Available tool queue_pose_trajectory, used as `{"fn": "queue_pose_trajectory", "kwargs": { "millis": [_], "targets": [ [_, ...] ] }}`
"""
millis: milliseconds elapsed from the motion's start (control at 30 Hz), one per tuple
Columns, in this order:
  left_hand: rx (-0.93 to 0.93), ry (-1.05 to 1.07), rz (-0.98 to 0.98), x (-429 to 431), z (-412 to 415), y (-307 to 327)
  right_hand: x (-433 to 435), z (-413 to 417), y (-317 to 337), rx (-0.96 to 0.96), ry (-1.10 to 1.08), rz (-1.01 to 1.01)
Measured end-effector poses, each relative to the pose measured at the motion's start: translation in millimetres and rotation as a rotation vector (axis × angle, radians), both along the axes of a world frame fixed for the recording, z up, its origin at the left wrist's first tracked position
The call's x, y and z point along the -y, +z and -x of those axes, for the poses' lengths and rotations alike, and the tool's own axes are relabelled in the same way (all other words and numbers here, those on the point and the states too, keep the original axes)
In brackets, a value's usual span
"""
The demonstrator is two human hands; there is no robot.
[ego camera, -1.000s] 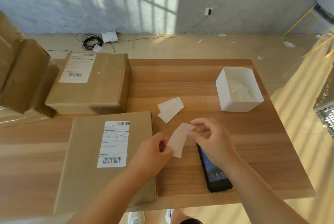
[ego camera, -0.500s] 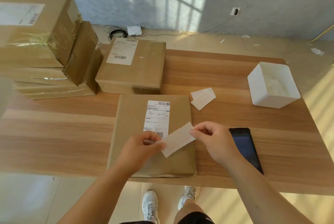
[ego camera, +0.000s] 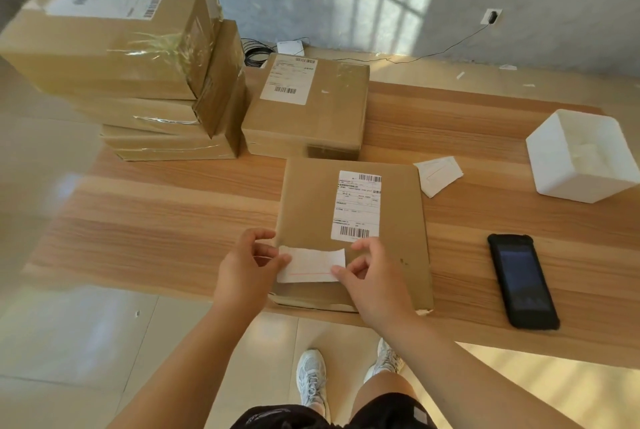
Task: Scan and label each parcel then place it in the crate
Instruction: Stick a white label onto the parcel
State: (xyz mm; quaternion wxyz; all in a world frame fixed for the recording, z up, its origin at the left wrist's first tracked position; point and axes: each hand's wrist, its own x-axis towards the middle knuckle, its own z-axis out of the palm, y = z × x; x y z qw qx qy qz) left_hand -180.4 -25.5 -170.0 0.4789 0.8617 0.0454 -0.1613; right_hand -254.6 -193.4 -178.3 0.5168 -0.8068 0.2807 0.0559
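Risking a crooked or creased label (ego camera: 310, 264) if one end is sticking down first, or hiding the barcode of the shipping label (ego camera: 356, 206) just above. Pinching the label's left end between thumb and curled fingers of the left hand (ego camera: 246, 269), and its right end likewise with the right hand (ego camera: 375, 281). Holding it flat over the near part of the parcel (ego camera: 308, 206) lying at the table (ego camera: 173, 220) front edge, contact being unclear.

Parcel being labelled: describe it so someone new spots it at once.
On the wooden table, go to the near edge, just in front of the thicker box. The flat parcel there is the only one over which the left hand and right hand pinch a white label strip.
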Motion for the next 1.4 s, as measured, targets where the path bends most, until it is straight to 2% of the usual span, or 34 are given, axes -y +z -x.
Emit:
{"fn": "queue_pose_trajectory", "kwargs": {
  "millis": [267,533,733,1033,1300,1400],
  "targets": [
    [0.186,-0.075,-0.081,-8,-2,-19,-17,0,-14,0.058,0.099,0.276],
    [0.304,-0.214,-0.148,-8,-5,-32,-15,0,-18,0.062,0.142,0.336],
    [0.402,-0.239,-0.323,-10,-7,-35,-8,-2,-22,0.109,0.207,0.42],
    [0.478,-0.366,-0.238,-22,1,-46,0,0,-31,0.251,0.341,0.679],
    [0.491,-0.388,-0.15,-27,2,-49,14,13,-28,0.21,0.257,0.526],
    [0.393,-0.321,-0.106,-28,1,-47,19,12,-20,0.141,0.179,0.39]
  ]
}}
